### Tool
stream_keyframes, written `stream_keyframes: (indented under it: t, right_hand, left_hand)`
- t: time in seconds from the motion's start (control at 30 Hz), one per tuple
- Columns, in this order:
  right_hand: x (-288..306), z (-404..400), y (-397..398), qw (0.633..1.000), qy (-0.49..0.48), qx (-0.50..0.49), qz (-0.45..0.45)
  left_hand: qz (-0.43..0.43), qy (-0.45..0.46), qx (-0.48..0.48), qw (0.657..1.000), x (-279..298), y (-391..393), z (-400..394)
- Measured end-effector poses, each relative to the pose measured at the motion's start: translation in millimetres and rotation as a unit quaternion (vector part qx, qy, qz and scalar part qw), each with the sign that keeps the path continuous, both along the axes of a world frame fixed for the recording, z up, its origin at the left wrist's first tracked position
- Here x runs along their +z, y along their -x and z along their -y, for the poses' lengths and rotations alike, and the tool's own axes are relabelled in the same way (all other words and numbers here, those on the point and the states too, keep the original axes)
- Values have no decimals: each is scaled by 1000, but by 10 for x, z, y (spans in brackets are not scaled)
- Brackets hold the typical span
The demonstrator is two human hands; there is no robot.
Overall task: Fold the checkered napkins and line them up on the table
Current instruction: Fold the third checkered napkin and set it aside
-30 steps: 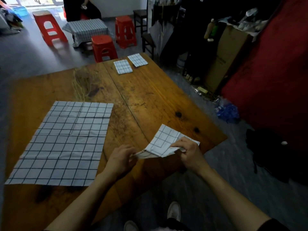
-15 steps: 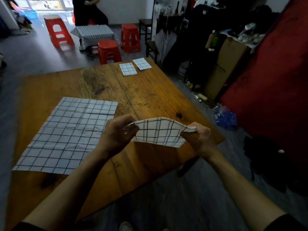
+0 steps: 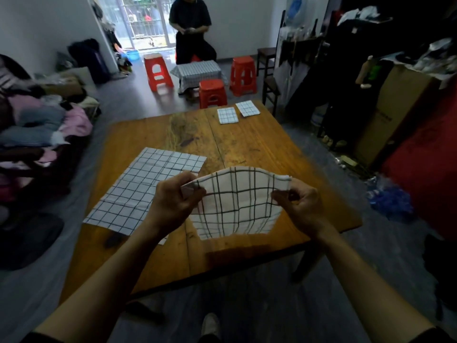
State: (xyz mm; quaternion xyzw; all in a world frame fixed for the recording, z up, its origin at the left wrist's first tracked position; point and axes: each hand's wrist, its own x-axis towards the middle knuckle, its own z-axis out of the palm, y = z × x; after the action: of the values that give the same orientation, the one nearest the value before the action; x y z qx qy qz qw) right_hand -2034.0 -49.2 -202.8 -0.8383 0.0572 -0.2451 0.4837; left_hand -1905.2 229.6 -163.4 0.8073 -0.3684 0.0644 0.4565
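Note:
I hold a folded white napkin with a dark grid (image 3: pixel 237 201) up in the air above the near part of the wooden table (image 3: pixel 259 149). My left hand (image 3: pixel 176 201) pinches its upper left corner and my right hand (image 3: pixel 300 204) pinches its upper right corner, so the cloth hangs and sags between them. A large unfolded checkered napkin (image 3: pixel 150 186) lies flat on the table's left half. Two small folded napkins, one (image 3: pixel 227 115) beside the other (image 3: pixel 247 108), lie side by side at the far edge.
A person sits beyond the table near a small cloth-covered table (image 3: pixel 197 71) and several red stools (image 3: pixel 212 93). A heap of clothes (image 3: pixel 47 125) lies at the left. Cardboard boxes (image 3: pixel 393 107) and clutter stand at the right. My shoe (image 3: pixel 210 325) shows below the table edge.
Both hands have lifted the folded napkin from the table's near edge and spread it between them. My view has tilted up and now takes in more of the room.

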Motion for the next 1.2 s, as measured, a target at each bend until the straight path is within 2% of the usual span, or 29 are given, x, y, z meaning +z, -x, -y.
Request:
stream_keyframes:
  t: [0.17,0.37,0.5,0.7,0.9,0.97,1.07,1.13,1.2]
  right_hand:
    - [-15,58,-252,998,-25,26,-46]
    - [-35,112,-774,994,-51,34,-90]
    - [-156,102,-1146,990,-54,18,-132]
    - [-474,149,-1545,983,-23,-35,-181]
    - [-707,299,-1819,978,-29,-42,-202]
    - [-773,376,-1918,977,-44,-35,-207]
    - [-833,465,-2030,975,-75,-26,-208]
    - [-884,519,-2063,974,-91,-16,-209]
    - [-947,569,-2094,970,-97,-12,-224]
  left_hand:
    - [-81,29,14,996,-46,-162,52]
    - [-110,15,35,993,-266,-763,152]
    - [-106,0,48,993,-437,-1144,259]
    - [-177,-18,61,982,-804,-1586,361]
    - [-210,-25,83,974,-946,-1803,522]
    - [-252,-10,78,965,-971,-1899,570]
    - [-399,22,20,917,-1037,-1982,600]
    - [-455,-15,4,890,-1184,-1957,614]
    - [-453,-74,32,888,-1413,-1922,649]
